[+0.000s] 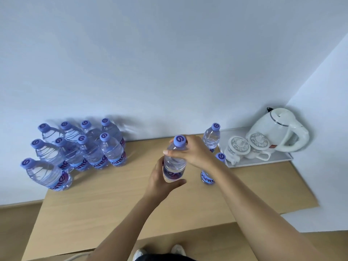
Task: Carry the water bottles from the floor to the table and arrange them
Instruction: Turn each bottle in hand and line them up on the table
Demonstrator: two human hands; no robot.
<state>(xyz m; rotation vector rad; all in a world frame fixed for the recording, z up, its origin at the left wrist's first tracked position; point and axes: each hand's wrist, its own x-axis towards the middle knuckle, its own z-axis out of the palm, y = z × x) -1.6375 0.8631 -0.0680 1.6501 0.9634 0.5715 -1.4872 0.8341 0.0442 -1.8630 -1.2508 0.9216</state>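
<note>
**Bottle held in both hands over the table**

Head view: A clear water bottle (174, 161) with a purple cap is held upright near the middle of the picture, above the wooden table (113, 200). The left hand (160, 182) is curled round the bottle's lower part, over the label, with the thumb laid across the front at the base. The right hand (194, 150) is wrapped round the neck and shoulder just under the cap, its fingers bent about the bottle from the 3 o'clock side. Whether the bottle's base touches the tabletop cannot be told, as the left hand covers it.

At 9 o'clock from the held bottle a group of bottles (81, 147) is seen standing upright on the table's far left part, packed close together in rows against the wall (169, 63); nine caps can be counted. At 2 o'clock from the held bottle a single bottle (211, 137) stands near the wall, and at 3 o'clock another bottle (208, 177) stands partly hidden behind the right forearm.

At the table's far right corner a white tray (263, 162) is placed, just beside the single bottle. Two lidded white cups (248, 147) and a white kettle (278, 130) are carried on it.

At 6 o'clock, at the bottom edge, two white shoes (178, 249) are seen on the floor.
</note>
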